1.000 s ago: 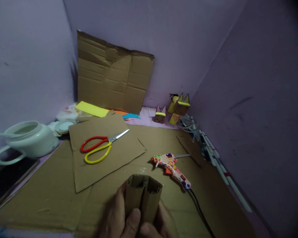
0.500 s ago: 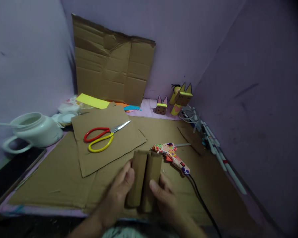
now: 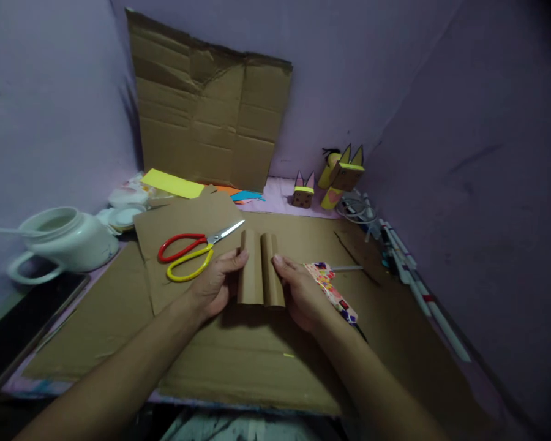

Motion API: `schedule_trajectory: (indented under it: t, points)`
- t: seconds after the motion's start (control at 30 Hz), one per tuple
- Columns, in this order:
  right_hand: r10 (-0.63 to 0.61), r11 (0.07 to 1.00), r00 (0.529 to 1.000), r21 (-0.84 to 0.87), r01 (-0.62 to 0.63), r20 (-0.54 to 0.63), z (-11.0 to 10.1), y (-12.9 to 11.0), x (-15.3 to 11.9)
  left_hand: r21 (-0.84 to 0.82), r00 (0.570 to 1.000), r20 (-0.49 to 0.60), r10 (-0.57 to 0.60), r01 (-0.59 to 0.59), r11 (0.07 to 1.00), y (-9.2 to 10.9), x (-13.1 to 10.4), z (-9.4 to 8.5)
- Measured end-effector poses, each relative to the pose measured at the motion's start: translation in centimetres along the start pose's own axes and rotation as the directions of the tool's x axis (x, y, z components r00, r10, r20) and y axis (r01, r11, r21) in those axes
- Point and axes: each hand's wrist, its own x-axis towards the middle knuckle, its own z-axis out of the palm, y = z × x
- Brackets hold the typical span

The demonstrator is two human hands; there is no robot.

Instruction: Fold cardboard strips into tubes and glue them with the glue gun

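Two creased brown cardboard tubes stand side by side in front of me, a narrow dark gap between them. My left hand (image 3: 220, 278) is closed on the outer side of the left cardboard tube (image 3: 251, 269), its thumb near the upper edge. On the other side, my right hand (image 3: 300, 291) grips the right cardboard tube (image 3: 272, 275) with the thumb on its face. Whether the two are joined I cannot tell. Behind my right hand lies a floral-patterned glue gun (image 3: 333, 291), partly covered. Red-and-yellow-handled scissors (image 3: 188, 248) rest left of my left hand.
Flat cardboard (image 3: 165, 226) lies beneath the scissors; a larger cardboard sheet (image 3: 211, 122) leans on the wall. A white pot (image 3: 68, 242) stands at left. Small eared cardboard figures (image 3: 303, 191) and a yellow paper strip (image 3: 172, 182) are at the back. White sticks (image 3: 427, 300) line the right edge.
Both hands have moved away from me with the cardboard tubes, from near the front edge toward the middle. The tubes' tilt has changed, and my right hand now covers part of the glue gun.
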Motion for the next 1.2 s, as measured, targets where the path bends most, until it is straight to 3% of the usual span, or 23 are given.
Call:
schedule_trajectory:
  t: [0.13, 0.23, 0.3, 0.37, 0.4, 0.47, 0.53, 0.57, 0.67, 0.73, 0.87, 0.97, 1.07, 1.13, 1.2]
  points:
    - [-0.134, 0.988, 0.988, -0.071, 0.140, 0.081, 2.2, 0.1, -2.4, -0.020, 1.000, 0.023, 0.009, -0.009, 1.000, 1.1, -1.6, 0.0]
    - [-0.215, 0.900, 0.949, -0.331, 0.284, 0.230, 4.1, -0.1, -6.3, -0.012, 0.986, 0.164, 0.015, -0.013, 1.000, 2.7, -3.1, -0.5]
    - [-0.241, 0.737, 0.915, -0.552, 0.390, 0.324, 3.9, -0.5, -8.8, 0.032, 0.961, 0.276, 0.000, -0.010, 0.999, 3.6, -3.7, -0.9]
    - [-0.317, 0.456, 0.863, -0.735, 0.502, 0.392, 1.8, -1.3, -10.5, 0.035, 0.945, 0.327, 0.022, -0.036, 0.999, 4.1, -3.8, -1.2]
    - [-0.413, 0.286, 0.860, -0.854, 0.435, 0.300, 0.1, -1.7, -10.8, 0.020, 0.946, 0.322, 0.038, -0.047, 0.999, 4.2, -3.8, -1.2]
    - [-0.544, 0.003, 0.829, -0.987, 0.158, 0.131, -3.6, -2.4, -10.7, -0.025, 0.957, 0.286, 0.054, -0.049, 0.998, 4.0, -3.5, -1.2]
    - [-0.510, -0.158, 0.860, -0.983, -0.098, -0.004, -6.8, -2.6, -9.5, -0.053, 0.970, 0.236, 0.054, -0.043, 0.998, 3.6, -3.2, -1.1]
    - [-0.468, -0.206, 0.884, -0.971, -0.124, -0.014, -7.9, -2.4, -8.6, -0.057, 0.975, 0.215, 0.053, -0.042, 0.998, 3.5, -3.0, -1.0]
    - [-0.474, -0.229, 0.881, -0.966, -0.121, 0.003, -8.8, -2.2, -5.7, -0.042, 0.988, 0.148, 0.051, -0.045, 0.998, 3.1, -2.8, -1.1]
    - [-0.529, -0.218, 0.848, -0.966, -0.140, -0.004, -8.3, -2.7, -3.4, -0.027, 0.994, 0.097, 0.055, -0.052, 0.998, 3.0, -2.8, -1.0]
    - [-0.637, -0.159, 0.770, -0.971, -0.181, -0.039, -7.4, -5.3, 2.3, 0.021, 0.999, -0.002, 0.045, -0.045, 0.999, 2.6, -2.4, -0.8]
    - [-0.631, -0.086, 0.772, -0.983, -0.162, -0.072, -7.0, -6.2, 5.7, 0.052, 0.999, -0.028, 0.027, -0.026, 0.998, 1.9, -2.1, -0.8]
    - [-0.618, 0.009, 0.781, -0.994, -0.106, -0.089, -5.8, -5.8, 5.9, 0.089, 0.992, -0.099, 0.074, -0.066, 0.994, 1.3, -1.8, -0.7]
    - [-0.609, 0.086, 0.789, -0.996, -0.035, -0.080, -4.3, -5.0, 3.9, 0.123, 0.979, -0.146, 0.139, -0.122, 0.985, 0.9, -1.7, -0.6]
    - [-0.549, 0.196, 0.834, -0.979, 0.054, -0.064, -2.8, -3.9, 1.2, 0.148, 0.970, -0.156, 0.185, -0.162, 0.976, 0.4, -1.5, -0.4]
